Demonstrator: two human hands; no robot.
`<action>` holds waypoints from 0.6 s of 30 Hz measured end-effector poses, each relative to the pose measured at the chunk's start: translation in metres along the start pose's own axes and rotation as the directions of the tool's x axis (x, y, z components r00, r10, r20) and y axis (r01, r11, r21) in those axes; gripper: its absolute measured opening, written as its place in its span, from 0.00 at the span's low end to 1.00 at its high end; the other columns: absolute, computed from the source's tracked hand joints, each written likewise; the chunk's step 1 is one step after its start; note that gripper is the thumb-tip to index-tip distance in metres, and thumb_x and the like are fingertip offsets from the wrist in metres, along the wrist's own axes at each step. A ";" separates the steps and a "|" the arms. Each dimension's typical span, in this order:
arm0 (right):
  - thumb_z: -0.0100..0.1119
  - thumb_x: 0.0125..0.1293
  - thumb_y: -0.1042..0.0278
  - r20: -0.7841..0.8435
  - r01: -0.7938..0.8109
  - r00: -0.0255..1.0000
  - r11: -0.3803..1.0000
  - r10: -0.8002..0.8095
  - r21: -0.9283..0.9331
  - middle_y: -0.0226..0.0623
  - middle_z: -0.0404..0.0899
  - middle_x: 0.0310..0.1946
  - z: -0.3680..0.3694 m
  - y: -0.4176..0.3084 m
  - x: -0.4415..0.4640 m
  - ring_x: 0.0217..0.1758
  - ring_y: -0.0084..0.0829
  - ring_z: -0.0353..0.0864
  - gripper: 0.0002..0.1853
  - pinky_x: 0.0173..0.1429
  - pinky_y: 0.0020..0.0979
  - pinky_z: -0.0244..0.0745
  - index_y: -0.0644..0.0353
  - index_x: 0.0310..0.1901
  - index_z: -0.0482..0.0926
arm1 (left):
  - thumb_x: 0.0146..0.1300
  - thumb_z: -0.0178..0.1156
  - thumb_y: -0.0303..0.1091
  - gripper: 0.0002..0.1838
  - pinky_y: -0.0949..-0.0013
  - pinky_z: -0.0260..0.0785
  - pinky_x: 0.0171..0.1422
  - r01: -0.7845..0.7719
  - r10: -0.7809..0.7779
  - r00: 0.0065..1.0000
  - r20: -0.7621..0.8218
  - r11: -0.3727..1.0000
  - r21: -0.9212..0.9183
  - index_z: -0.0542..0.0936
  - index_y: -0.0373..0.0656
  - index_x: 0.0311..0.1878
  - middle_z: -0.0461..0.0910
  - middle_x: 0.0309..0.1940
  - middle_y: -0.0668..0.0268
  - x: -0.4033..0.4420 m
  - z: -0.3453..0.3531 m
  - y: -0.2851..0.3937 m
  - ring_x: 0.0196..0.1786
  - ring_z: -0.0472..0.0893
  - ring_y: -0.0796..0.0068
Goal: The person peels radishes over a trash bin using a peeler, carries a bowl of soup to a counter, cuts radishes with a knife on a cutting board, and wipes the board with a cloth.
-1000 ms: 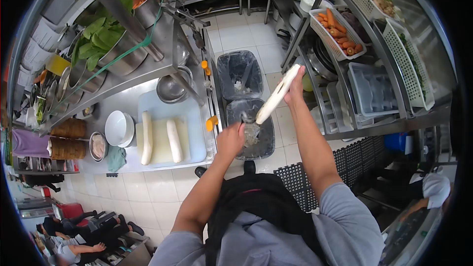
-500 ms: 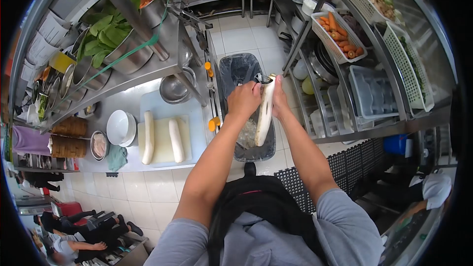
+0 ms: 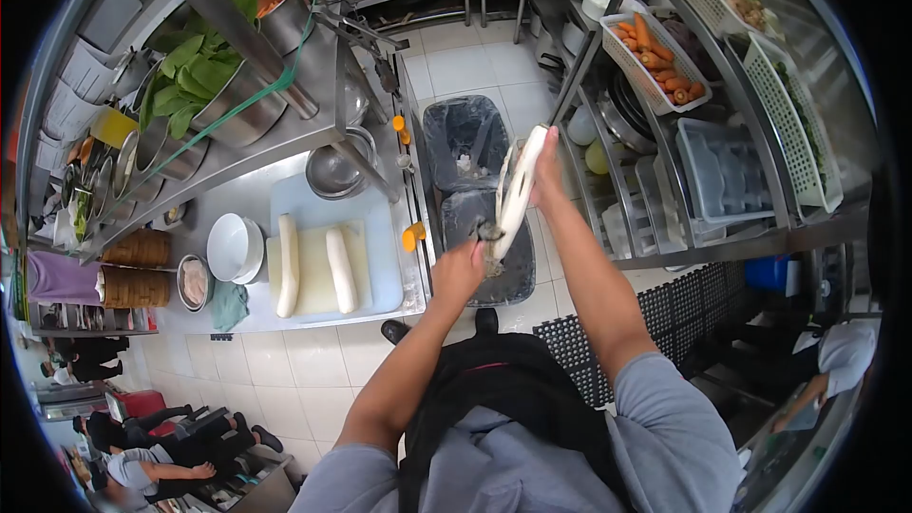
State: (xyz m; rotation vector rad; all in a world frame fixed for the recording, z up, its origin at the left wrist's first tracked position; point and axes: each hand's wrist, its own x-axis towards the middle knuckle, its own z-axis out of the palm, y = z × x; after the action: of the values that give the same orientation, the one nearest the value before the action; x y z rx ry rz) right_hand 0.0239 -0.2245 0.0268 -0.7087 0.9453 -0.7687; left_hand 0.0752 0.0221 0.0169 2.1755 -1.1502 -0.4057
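Observation:
My right hand (image 3: pixel 545 171) is closed around the upper end of a long white daikon radish (image 3: pixel 522 190), tilted with its lower end toward me. A brownish patch and a long loose strip of peel show along it. My left hand (image 3: pixel 459 271) grips a dark peeler (image 3: pixel 488 232) against the radish's lower end; the fingers partly hide its handle. Beneath both hands stand bins lined with dark plastic, a near bin (image 3: pixel 513 287) and a far bin (image 3: pixel 465 119) with scraps inside. Two white peeled radishes (image 3: pixel 340 271) lie on a cutting board (image 3: pixel 385 275) to the left.
On the left counter are white bowls (image 3: pixel 235 245), a metal bowl (image 3: pixel 334 171) and a green cloth (image 3: pixel 228 306). Leafy greens (image 3: pixel 199 76) stand in a pot above. At right, a shelf rack holds a carrot basket (image 3: pixel 655 62). Other people (image 3: pixel 157 465) are at lower left and right.
My left hand has drawn the peeler from the radish's far end down to its near end, and a peel strip now hangs loose. The radish tilts more to the right.

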 end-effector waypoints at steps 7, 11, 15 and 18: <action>0.45 0.67 0.19 -0.021 0.144 0.989 0.990 -0.144 -0.009 0.32 0.73 0.23 -0.026 0.002 0.035 0.26 0.29 0.77 0.37 0.31 0.34 0.76 0.53 0.38 0.75 | 0.72 0.56 0.45 0.15 0.44 0.76 0.38 -0.023 0.027 0.999 -0.035 0.995 0.101 0.83 0.44 0.37 0.85 0.31 0.49 0.017 -0.003 -0.015 0.35 0.84 0.42; 0.46 0.66 0.18 0.141 0.007 0.990 0.994 0.009 -0.110 0.32 0.75 0.29 -0.011 0.003 0.004 0.28 0.30 0.78 0.39 0.33 0.36 0.78 0.55 0.43 0.75 | 0.73 0.56 0.45 0.15 0.43 0.75 0.42 -0.037 0.039 0.995 -0.094 0.999 0.016 0.85 0.46 0.41 0.85 0.33 0.48 0.081 -0.040 0.039 0.39 0.83 0.38; 0.41 0.65 0.15 0.304 -0.011 0.951 0.988 0.059 -0.155 0.32 0.76 0.28 -0.001 0.015 -0.012 0.28 0.30 0.79 0.42 0.32 0.34 0.78 0.54 0.43 0.76 | 0.73 0.55 0.46 0.16 0.42 0.75 0.45 -0.014 0.010 0.998 -0.069 0.999 -0.050 0.85 0.45 0.40 0.85 0.34 0.48 0.122 -0.065 0.082 0.41 0.83 0.37; 0.40 0.65 0.15 0.261 -0.088 0.958 0.988 0.118 -0.125 0.33 0.76 0.27 0.003 0.016 -0.014 0.27 0.29 0.79 0.42 0.32 0.33 0.77 0.54 0.42 0.77 | 0.73 0.55 0.46 0.17 0.41 0.74 0.45 -0.008 0.007 1.000 -0.026 0.999 -0.054 0.86 0.45 0.40 0.85 0.35 0.47 0.118 -0.062 0.080 0.41 0.82 0.36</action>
State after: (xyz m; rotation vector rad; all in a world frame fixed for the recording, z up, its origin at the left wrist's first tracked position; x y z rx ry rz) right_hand 0.0252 -0.2036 0.0213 -0.8325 0.7759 -0.5150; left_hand 0.1252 -0.0841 0.1190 2.1233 -1.1205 -0.3991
